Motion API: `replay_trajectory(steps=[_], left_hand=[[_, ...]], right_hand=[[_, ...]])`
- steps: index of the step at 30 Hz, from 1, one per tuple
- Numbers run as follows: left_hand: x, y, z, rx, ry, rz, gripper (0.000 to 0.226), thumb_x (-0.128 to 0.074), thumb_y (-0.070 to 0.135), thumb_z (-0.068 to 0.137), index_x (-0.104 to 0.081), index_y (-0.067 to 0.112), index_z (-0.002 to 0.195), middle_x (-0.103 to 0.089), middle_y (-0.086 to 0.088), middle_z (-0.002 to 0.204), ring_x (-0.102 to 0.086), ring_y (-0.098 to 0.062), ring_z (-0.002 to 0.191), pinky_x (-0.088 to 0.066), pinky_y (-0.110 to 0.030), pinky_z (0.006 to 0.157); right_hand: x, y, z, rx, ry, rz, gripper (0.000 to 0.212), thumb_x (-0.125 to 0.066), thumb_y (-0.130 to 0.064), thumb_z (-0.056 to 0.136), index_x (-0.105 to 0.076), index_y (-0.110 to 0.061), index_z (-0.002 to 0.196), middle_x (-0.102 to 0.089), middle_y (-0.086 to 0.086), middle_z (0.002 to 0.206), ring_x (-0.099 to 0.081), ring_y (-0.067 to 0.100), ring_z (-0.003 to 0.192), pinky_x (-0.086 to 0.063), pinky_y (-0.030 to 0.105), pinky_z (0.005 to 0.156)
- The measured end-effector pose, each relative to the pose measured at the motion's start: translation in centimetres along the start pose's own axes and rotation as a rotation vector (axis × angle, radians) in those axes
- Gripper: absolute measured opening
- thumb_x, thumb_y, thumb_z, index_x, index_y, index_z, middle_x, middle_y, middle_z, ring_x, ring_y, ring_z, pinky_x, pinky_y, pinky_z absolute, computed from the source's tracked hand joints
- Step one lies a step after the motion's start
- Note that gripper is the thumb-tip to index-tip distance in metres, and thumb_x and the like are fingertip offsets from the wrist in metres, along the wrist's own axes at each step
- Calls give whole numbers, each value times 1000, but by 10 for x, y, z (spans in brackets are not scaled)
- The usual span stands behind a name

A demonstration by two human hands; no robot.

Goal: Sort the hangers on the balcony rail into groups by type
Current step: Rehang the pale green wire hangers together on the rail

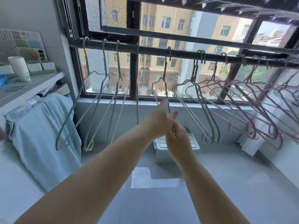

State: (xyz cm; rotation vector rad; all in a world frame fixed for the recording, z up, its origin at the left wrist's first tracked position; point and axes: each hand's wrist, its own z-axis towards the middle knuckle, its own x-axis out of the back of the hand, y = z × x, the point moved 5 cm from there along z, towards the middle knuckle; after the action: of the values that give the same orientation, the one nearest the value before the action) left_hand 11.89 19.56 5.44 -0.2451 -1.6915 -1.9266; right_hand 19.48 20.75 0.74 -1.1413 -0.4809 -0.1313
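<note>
A dark balcony rail [153, 50] crosses the window. Several green wire hangers [103, 88] hang along its left part, and two more green hangers [196, 88] hang right of centre. Several pink hangers [242, 94] crowd the right end. One green hanger [164, 73] hangs alone at the middle, and both hands are at its lower part. My left hand [159, 122] has a finger and the thumb spread, with the hanger's wire running between them. My right hand [178, 138], just below, is closed on the hanger's lower wire, which the hands hide.
A shelf [37, 84] at the left carries a white roll [20, 68] and small containers. A light blue cloth [43, 135] hangs below the shelf. A white lidded box [161, 143] sits on the grey floor under the hands. An upper rack [226, 5] runs overhead.
</note>
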Motion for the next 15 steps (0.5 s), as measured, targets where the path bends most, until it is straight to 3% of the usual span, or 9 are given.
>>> replay_trajectory(steps=[2, 4, 5, 6, 7, 9, 10, 13, 15], left_hand=[[-6, 0, 6, 17, -20, -21, 51, -43, 20, 95, -24, 9, 141, -39, -15, 144, -39, -27, 130, -29, -37, 109], [-5, 5, 12, -16, 4, -108, 39, -43, 17, 94, -37, 7, 131, -50, -16, 132, -50, -23, 112, -35, -37, 102], [-4, 8, 17, -13, 14, -158, 35, -43, 17, 94, -42, 7, 127, -54, -16, 127, -51, -22, 107, -38, -39, 100], [-2, 11, 22, 0, 20, -204, 34, -44, 18, 94, -44, 7, 127, -56, -14, 124, -54, -23, 106, -41, -38, 96], [1, 14, 27, 11, 26, -250, 36, -43, 18, 95, -43, 7, 129, -57, -12, 122, -56, -25, 103, -45, -36, 88], [8, 22, 36, 24, 37, -323, 40, -42, 19, 96, -40, 5, 133, -57, -10, 118, -56, -24, 88, -47, -24, 65], [11, 22, 40, 34, 39, -347, 42, -42, 21, 96, -38, 3, 134, -55, -12, 121, -55, -22, 87, -46, -20, 63], [11, 12, 47, 103, 70, -342, 48, -42, 25, 95, -31, 8, 139, -41, -13, 142, -45, -24, 123, -37, -29, 96], [1, -1, 48, 163, 91, -312, 51, -43, 27, 95, -27, 12, 141, -37, -12, 145, -37, -28, 131, -30, -39, 108]], right_hand=[[4, -8, -1, 36, 25, 64, 24, -27, -34, 88, -46, -32, 73, -49, -15, 52, -42, 13, 62, -32, 38, 74], [9, -21, 6, 102, 2, 52, 36, -22, -35, 87, -54, -21, 97, -59, -14, 71, -54, 16, 73, -39, 45, 85], [12, -26, 13, 127, -14, 46, 40, -24, -32, 90, -53, -13, 108, -64, -5, 83, -59, 16, 82, -42, 41, 90], [16, -30, 23, 151, -8, 74, 36, -27, -27, 94, -51, -7, 111, -64, 1, 85, -61, 7, 80, -46, 30, 84], [20, -33, 34, 158, 3, 118, 30, -29, -21, 97, -52, -4, 107, -62, 2, 79, -59, -4, 67, -47, 20, 69], [27, -39, 60, 108, 13, 146, 25, -31, -18, 99, -50, -4, 90, -54, 2, 63, -49, -3, 46, -40, 16, 48], [29, -38, 72, 68, 8, 122, 25, -32, -20, 98, -48, -7, 84, -53, 4, 61, -50, 1, 47, -39, 16, 47], [31, -21, 94, -29, -42, 100, 27, -35, -24, 97, -52, -6, 87, -54, 10, 65, -58, 24, 67, -43, 31, 63], [31, 5, 88, -121, -68, 121, 35, -34, -28, 98, -54, 1, 99, -51, 7, 60, -56, 21, 61, -41, 32, 63]])
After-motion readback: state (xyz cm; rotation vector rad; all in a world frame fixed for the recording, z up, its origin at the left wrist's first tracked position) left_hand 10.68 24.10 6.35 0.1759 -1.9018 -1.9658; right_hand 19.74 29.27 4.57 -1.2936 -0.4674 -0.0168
